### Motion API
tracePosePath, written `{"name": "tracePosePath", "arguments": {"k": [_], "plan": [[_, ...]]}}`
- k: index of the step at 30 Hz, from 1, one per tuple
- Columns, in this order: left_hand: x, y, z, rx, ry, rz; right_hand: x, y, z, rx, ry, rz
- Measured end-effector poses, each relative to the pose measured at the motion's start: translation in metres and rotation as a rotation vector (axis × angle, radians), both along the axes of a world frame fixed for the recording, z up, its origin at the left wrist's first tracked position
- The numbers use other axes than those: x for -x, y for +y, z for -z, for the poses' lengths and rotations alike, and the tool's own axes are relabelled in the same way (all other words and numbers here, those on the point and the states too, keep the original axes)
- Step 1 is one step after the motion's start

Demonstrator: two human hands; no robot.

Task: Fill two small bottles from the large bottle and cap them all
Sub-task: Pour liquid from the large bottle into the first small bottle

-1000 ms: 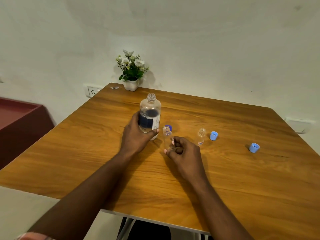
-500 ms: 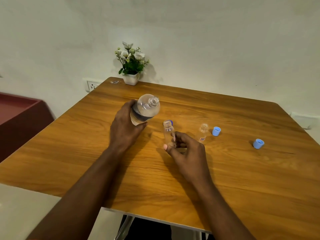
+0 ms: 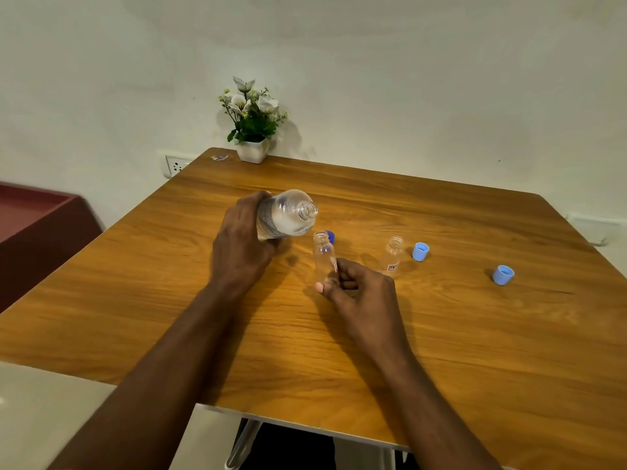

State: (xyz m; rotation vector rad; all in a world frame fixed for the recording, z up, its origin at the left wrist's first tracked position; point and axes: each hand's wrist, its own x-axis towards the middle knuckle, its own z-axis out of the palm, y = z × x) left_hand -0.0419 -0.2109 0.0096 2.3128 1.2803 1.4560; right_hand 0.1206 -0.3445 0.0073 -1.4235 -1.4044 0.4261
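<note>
Bare left hand, bare right hand, perhaps dark trousers

Light-blue caps — wood-grain table

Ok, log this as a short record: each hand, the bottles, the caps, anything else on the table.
left hand: grips large bottle, tilted, uncapped
right hand: holds first small bottle, uncapped
second small bottle: upright, uncapped, untouched
dark blue cap: behind first small bottle
light blue cap: beside second small bottle
other light blue cap: farther right, alone
flower pot: far table edge
</note>
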Motion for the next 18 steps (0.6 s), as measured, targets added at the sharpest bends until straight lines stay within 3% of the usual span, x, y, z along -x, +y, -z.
{"name": "tracePosePath", "arguments": {"k": [18], "plan": [[-0.0011, -0.0036, -0.0042, -0.080, 0.081, -0.003, 0.0008, -0.0025, -0.0017, 0.011, 0.020, 0.018]]}}
